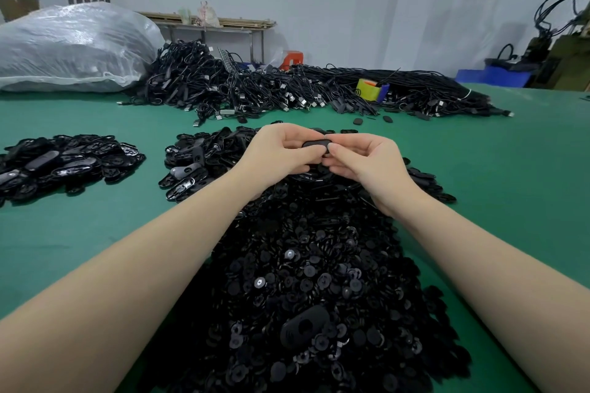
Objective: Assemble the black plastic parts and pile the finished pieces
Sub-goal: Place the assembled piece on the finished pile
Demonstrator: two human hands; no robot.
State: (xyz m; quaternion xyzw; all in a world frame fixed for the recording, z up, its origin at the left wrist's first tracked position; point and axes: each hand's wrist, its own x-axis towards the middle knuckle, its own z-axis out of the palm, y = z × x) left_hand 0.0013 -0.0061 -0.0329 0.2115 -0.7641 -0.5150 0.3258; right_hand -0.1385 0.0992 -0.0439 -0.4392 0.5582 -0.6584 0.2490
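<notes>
Far left on green table (95, 233): pile of oval shells (64, 163), well apart from the hands. Second shell pile (198, 163) just left of left hand (281, 153). Left hand pinches one end of a small black oval part (315, 145), fingers curled round it; right hand (367, 163) pinches the other end, thumb tip on top. Part is held between both hands, above the big heap of small round pieces (303, 281) that runs between the forearms. Cable heap (287, 89) behind.

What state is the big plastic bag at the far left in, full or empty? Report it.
Full: the plastic bag bulges in a rounded mound on the green table. Contents cannot be told.
</notes>
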